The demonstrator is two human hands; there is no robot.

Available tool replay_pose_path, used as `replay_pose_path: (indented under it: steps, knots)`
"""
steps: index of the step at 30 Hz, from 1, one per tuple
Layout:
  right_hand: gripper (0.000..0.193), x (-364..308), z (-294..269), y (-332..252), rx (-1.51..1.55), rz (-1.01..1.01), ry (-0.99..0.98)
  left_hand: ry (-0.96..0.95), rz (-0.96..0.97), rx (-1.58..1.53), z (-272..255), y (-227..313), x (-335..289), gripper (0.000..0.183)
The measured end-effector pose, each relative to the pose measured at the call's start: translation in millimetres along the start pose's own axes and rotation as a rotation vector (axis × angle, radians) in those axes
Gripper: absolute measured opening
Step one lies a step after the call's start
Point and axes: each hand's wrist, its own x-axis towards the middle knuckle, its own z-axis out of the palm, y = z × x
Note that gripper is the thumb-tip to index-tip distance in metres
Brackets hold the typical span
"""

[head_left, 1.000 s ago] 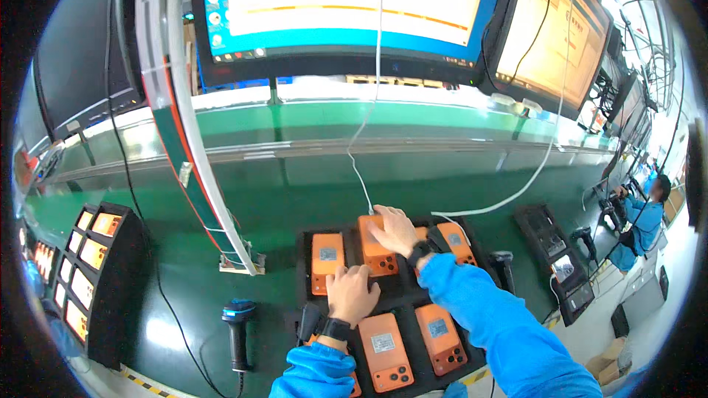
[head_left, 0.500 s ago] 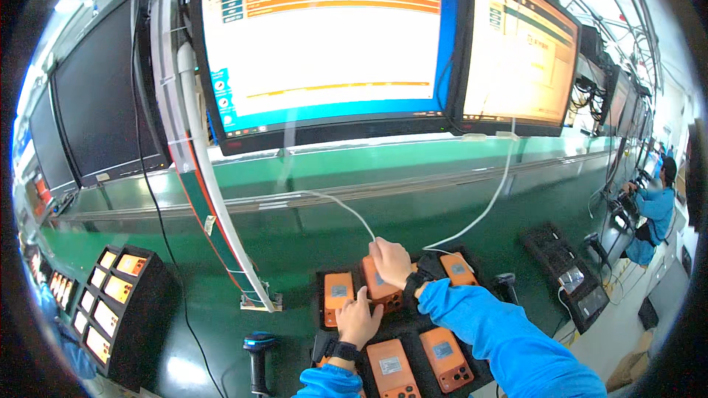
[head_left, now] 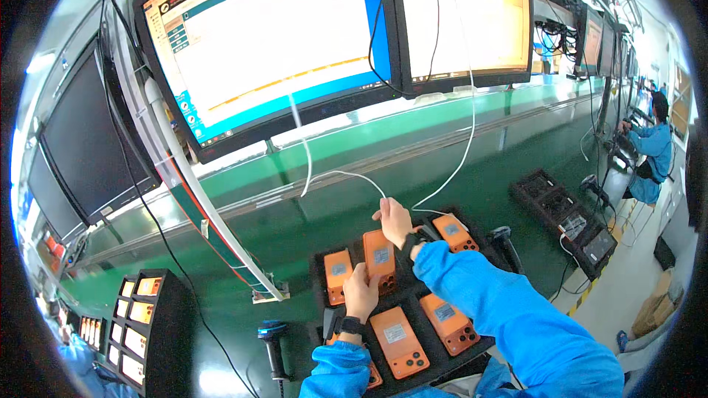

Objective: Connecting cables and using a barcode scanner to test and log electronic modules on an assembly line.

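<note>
Wrinkled blue sleeves (head_left: 509,317) reach over a matte black tray (head_left: 417,295), left of which a smooth handheld scanner (head_left: 274,354), blue-headed and dark-handled, sits on a glossy green worktop (head_left: 221,302). Orange phones with rounded corners lie backs up in two rows, showing pale labels and round lenses. In the far row, the middle phone (head_left: 379,250) lies between two others. At its near left edge the left hand (head_left: 361,295) curls partway, thumb against the case; whether it grips cannot be told. Just past the phone's far end, the right hand (head_left: 394,222) closes its fingers on a thin white cable (head_left: 361,176). Beyond, two flat monitors (head_left: 273,51) glow side by side.
</note>
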Motion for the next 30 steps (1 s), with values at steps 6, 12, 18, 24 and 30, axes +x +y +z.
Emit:
replay_pose_path:
  steps: [6, 12, 18, 24, 30]
  knots:
    - [0.033, -51.5, -13.3, 23.8, 0.550, 0.068, -0.319, -0.078, -0.124, -0.170, -6.4, -20.0, -5.9, 0.021]
    - [0.036, -55.5, -25.9, 19.3, 0.444, 0.039, -0.128, 0.285, 0.146, 0.303, -88.3, 38.8, -24.5, 0.038]
    - [0.031, -68.4, -18.0, 39.6, 0.484, -0.163, -0.039, 0.471, -0.012, 0.900, -188.7, 4.2, -102.4, 0.031]
    - [0.019, -87.1, -19.5, 32.9, 0.505, -0.154, -0.029, 0.022, -0.853, -0.323, -200.9, -78.8, -159.6, 0.021]
    - [0.015, -86.9, -12.5, 24.9, 0.472, -0.123, -0.009, -0.072, -0.611, -0.379, -190.9, -10.8, -92.8, 0.025]
